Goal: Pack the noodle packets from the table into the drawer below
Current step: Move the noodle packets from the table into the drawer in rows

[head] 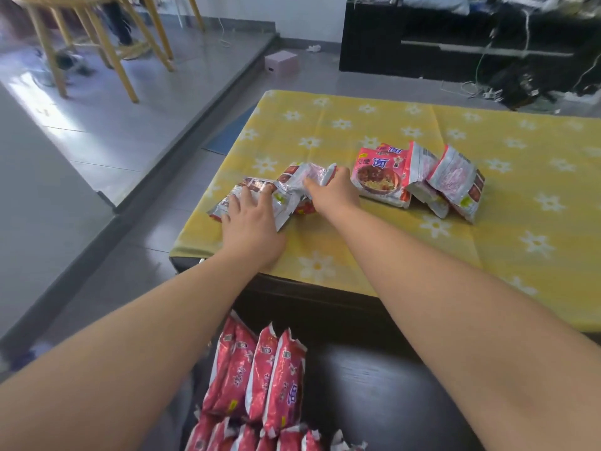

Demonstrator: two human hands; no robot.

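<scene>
One noodle packet (255, 184) lies under the flat left hand (250, 219); the right hand (335, 190) grips a second packet (313, 174).

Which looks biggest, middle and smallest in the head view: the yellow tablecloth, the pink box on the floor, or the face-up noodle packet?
1. yellow tablecloth
2. face-up noodle packet
3. pink box, though it sits farther from the camera, so its real size is unsure.
</scene>
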